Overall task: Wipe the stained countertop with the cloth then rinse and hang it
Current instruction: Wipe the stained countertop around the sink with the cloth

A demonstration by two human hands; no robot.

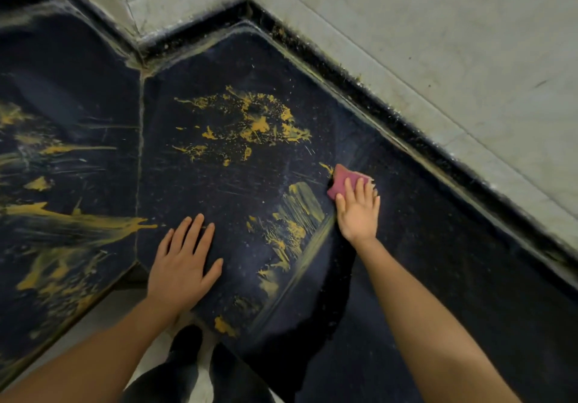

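While I look down through the head camera, the dark speckled countertop (438,293) fills nearly the whole view and runs back into a corner under pale tiled walls (438,42). A pale seam (139,152) splits it into two slabs. Yellow stains mark both: a round splatter (256,121) towards the corner, a smeared patch (297,218) nearer me, and long streaks (78,221) across the left slab. The pink cloth (342,180) lies on the right slab, just beyond the smeared patch and near the back edge. My right hand (359,215) presses down on it with straight, spread fingers laid over its top, not curled round it. My left hand (184,265) rests flat on the stone near the front edge, fingers extended and holding nothing. Along the wall a raised dark lip (406,114) with grimy joints bounds the slab just behind the cloth. To the right of the cloth the surface is plain dark stone. The front edge angles inward at the seam, with pale floor (103,318) and my dark trouser legs (187,355) below it.
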